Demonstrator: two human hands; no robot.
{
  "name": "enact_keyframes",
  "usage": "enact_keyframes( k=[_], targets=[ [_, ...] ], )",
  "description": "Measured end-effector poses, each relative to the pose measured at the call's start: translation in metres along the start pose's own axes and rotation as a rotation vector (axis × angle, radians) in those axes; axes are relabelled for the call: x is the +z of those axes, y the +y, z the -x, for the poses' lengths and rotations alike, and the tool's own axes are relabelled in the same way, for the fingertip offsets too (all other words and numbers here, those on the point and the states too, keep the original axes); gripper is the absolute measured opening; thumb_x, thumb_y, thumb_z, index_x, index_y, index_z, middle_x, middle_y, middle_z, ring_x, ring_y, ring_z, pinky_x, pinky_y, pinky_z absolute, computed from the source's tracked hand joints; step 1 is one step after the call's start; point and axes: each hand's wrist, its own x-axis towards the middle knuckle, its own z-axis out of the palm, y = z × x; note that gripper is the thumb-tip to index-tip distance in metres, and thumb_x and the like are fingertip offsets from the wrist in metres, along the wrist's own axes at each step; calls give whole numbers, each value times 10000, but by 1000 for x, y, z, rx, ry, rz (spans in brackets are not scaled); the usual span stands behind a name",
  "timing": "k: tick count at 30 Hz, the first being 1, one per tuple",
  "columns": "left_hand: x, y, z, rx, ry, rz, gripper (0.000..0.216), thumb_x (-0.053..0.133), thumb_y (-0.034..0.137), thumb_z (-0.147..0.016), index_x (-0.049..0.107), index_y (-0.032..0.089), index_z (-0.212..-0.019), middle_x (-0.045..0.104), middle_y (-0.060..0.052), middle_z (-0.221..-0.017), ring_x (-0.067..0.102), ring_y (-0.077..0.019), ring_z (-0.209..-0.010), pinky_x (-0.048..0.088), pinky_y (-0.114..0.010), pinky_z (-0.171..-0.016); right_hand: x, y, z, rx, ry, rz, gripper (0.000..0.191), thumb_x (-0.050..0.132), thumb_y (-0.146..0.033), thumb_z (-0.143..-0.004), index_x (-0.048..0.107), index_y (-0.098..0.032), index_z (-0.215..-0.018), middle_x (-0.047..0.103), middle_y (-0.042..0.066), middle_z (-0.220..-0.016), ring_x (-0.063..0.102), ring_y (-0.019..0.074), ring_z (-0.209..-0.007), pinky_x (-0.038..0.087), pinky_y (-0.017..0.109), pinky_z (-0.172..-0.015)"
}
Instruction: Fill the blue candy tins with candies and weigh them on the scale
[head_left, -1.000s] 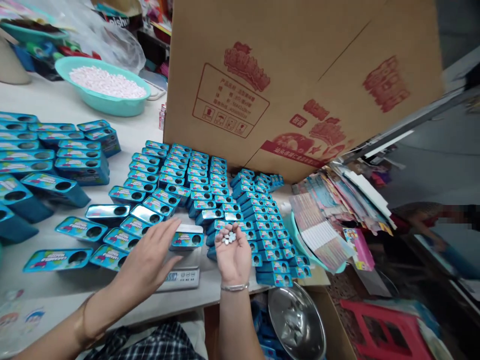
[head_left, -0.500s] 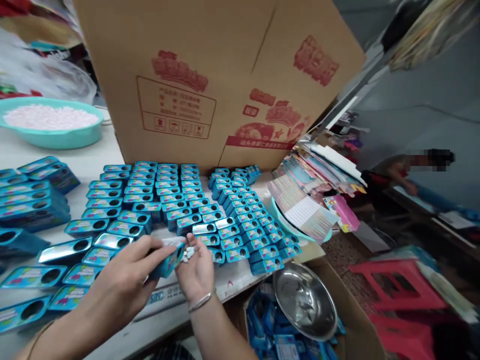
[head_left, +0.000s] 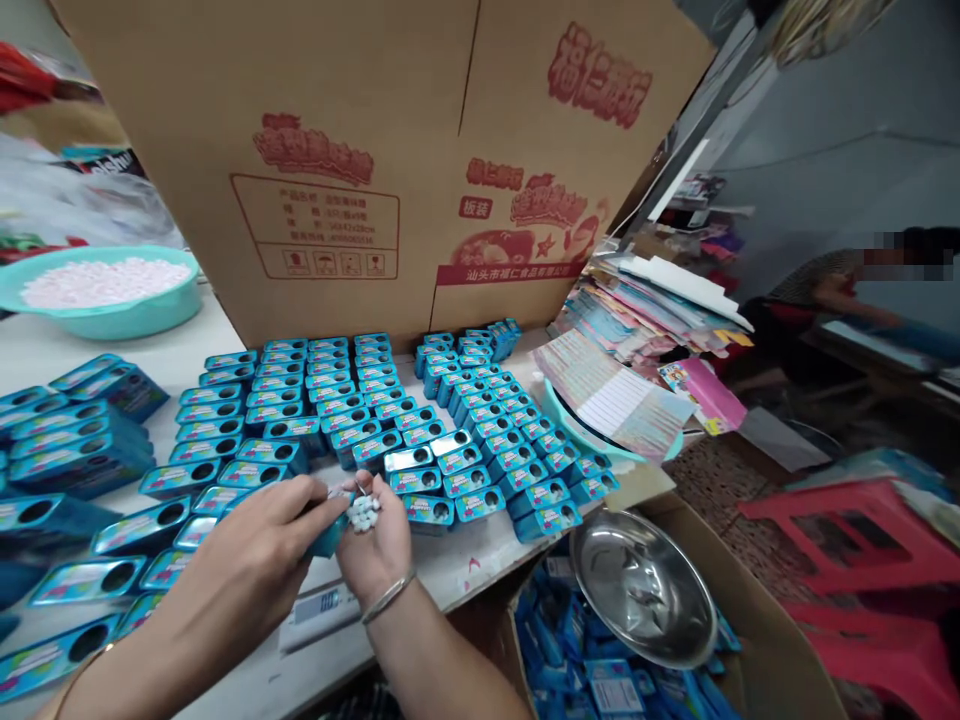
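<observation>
My left hand (head_left: 262, 545) grips a small blue printed box (head_left: 330, 538), tilted toward my other palm, its body mostly hidden by the fingers. My right hand (head_left: 381, 545) is cupped palm up beside the box, holding a small heap of pale candies (head_left: 364, 512). Under both wrists sits a white digital scale (head_left: 319, 615) with a lit display. Around them stand rows of blue boxes (head_left: 495, 430), each with a dark round hole in its top.
A large cardboard carton (head_left: 337, 80) stands behind the rows. At left is a turquoise basin (head_left: 127, 318) of pale candies. A metal bowl (head_left: 645, 590) rests over a carton of blue packets (head_left: 547, 640) below the table edge. Red stools (head_left: 847, 530) and another person (head_left: 832, 290) are at right.
The candies in my right palm now show as a fuller heap. The box in my left hand has tipped further behind the fingers. The scale display has changed, and the view has shifted.
</observation>
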Motion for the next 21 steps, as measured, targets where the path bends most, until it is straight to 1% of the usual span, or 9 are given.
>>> enact_keyframes(
  k=[2,5,7,9,12,15,17,19,21],
  targets=[
    [0,-1,3,-47,22,44,462,452,131,-809,599,299,-1214,615,-55,-1031,622,-209,-873,510,-316,-734,1,-1,2,-17,16,-6,258,432,-265,-942,580,-170,-754,610,11,-634,623,122,-649,541,265,-697],
    [7,-6,14,-175,101,121,414,507,177,-811,572,285,-1205,620,-51,-1119,637,-217,-967,517,-312,-792,1,-5,5,-51,95,-16,229,466,-233,-931,610,-161,-768,634,15,-656,632,114,-645,532,254,-667],
    [16,-12,22,-284,158,155,332,548,261,-837,567,255,-1169,643,-63,-1111,634,-243,-1001,511,-347,-831,0,-10,7,-79,138,0,219,479,-228,-933,621,-164,-779,650,10,-671,642,110,-658,532,254,-662],
    [25,-18,29,-376,185,162,309,591,350,-834,576,237,-1121,672,-72,-1061,630,-275,-984,491,-413,-868,-1,-16,9,-94,134,27,221,481,-239,-938,621,-170,-782,660,6,-684,658,115,-696,544,270,-691],
    [43,-25,35,-468,175,178,305,621,365,-806,589,230,-1077,695,-72,-1022,631,-293,-952,451,-489,-922,-1,-27,11,-95,74,71,186,500,-234,-926,614,-178,-791,667,1,-714,650,109,-701,537,269,-683],
    [64,-28,38,-519,145,222,313,624,299,-782,585,222,-1083,699,-72,-1060,638,-281,-1003,374,-539,-1046,-2,-38,10,-125,-6,142,145,527,-231,-903,585,-187,-777,623,-22,-694,559,77,-575,474,219,-567],
    [75,-27,39,-523,120,231,318,624,258,-768,591,215,-1082,698,-71,-1084,638,-274,-1035,307,-574,-1105,-3,-45,11,-168,-80,225,143,535,-248,-896,553,-194,-765,567,-45,-667,477,60,-507,418,194,-501],
    [75,-24,40,-497,115,246,378,632,263,-777,582,209,-1148,681,-88,-1147,625,-282,-1083,324,-581,-1102,-4,-52,12,-218,-157,309,146,531,-264,-897,529,-201,-765,518,-61,-654,410,48,-469,362,171,-453],
    [62,-21,44,-463,182,274,581,648,324,-805,472,197,-1344,585,-133,-1334,546,-308,-1234,368,-554,-1099,-4,-58,15,-246,-213,358,155,518,-269,-904,516,-202,-765,477,-71,-637,363,42,-447,320,155,-423]
  ],
)
